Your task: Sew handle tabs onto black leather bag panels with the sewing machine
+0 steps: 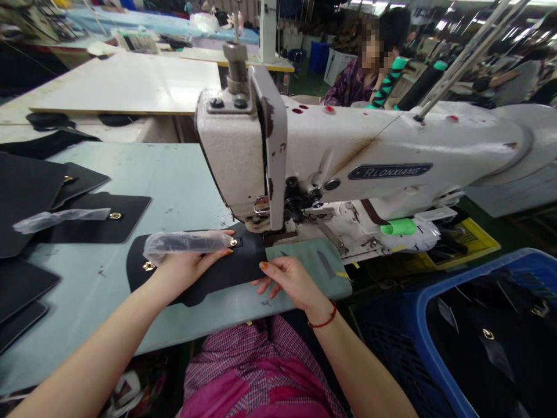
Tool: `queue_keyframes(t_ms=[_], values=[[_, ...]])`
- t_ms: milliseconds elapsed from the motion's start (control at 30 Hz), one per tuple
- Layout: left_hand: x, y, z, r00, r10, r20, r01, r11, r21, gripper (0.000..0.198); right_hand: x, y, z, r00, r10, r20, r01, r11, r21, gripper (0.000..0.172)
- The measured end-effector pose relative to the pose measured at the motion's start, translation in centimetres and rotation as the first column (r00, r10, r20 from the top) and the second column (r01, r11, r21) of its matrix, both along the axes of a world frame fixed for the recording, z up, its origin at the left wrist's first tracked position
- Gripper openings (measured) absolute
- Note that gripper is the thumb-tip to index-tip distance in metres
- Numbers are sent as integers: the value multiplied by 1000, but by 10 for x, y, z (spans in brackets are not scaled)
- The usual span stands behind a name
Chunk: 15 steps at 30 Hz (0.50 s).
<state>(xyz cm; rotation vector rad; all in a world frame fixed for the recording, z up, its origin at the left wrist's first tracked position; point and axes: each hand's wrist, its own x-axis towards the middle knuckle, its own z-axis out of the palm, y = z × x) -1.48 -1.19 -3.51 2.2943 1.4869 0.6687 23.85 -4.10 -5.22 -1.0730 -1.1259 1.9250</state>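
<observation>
A black leather piece point(226, 268) with gold studs and a clear plastic sleeve point(185, 241) lies on the pale green table point(174, 186), its right end under the foot of the white sewing machine point(348, 157). My left hand point(185, 268) lies on the piece's left half, fingers stretched flat, fingertips near the plastic. My right hand point(290, 280) presses the piece's right edge just in front of the needle, fingers bent and spread.
More black leather pieces point(98, 217) with gold studs lie on the table at left. A blue crate point(487, 331) holding black parts stands at lower right. A yellow tray point(472, 241) sits behind the machine. Another person point(369, 69) works beyond the machine.
</observation>
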Motion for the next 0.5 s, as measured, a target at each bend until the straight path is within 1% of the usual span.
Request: queue_keyframes(t_ms=[167,267,367,500], values=[[-2,0,-2,1000,-13,-19,13,1000,28,46,0,-2,2,999,2,40,-4,998,56,50],[-2,-1,-2,999,-17,-42,19,999,44,48,-2,-4,-1,997,-17,80,8,994,107,50],[1,-2,0,999,-14,-35,16,997,76,50,-5,-6,-11,992,-65,112,46,985,166,49],[8,-3,4,1000,-16,-20,19,991,134,40,-7,-7,-27,983,-131,128,97,965,244,47]])
